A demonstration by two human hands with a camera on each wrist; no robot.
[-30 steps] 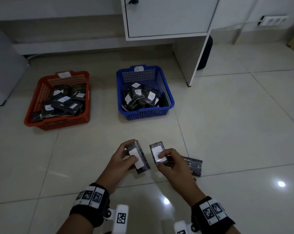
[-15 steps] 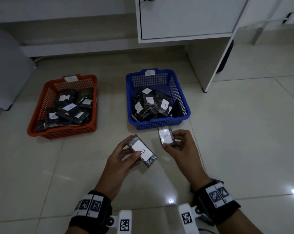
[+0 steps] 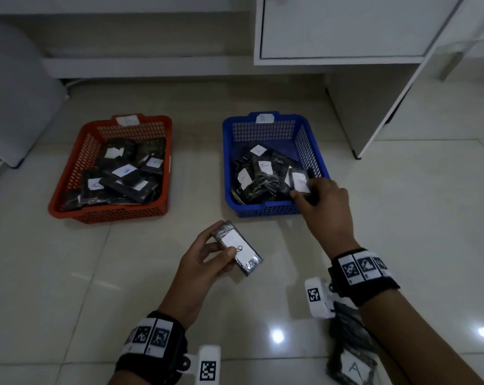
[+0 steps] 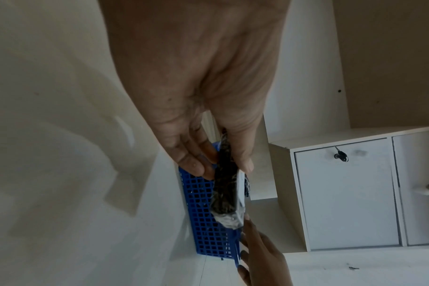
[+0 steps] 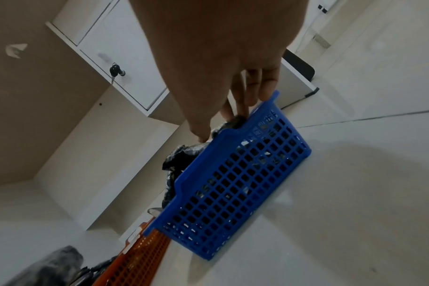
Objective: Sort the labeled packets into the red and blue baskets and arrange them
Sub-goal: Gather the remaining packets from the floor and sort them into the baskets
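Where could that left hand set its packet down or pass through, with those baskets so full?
Bare floor lies between the red basket and blue basket, and in front of the red one. The blue basket's far end is bare mesh. Its near end is crowded: piled packets and the right hand holding one. More packets lie under the right forearm. The left hand holds its own packet.
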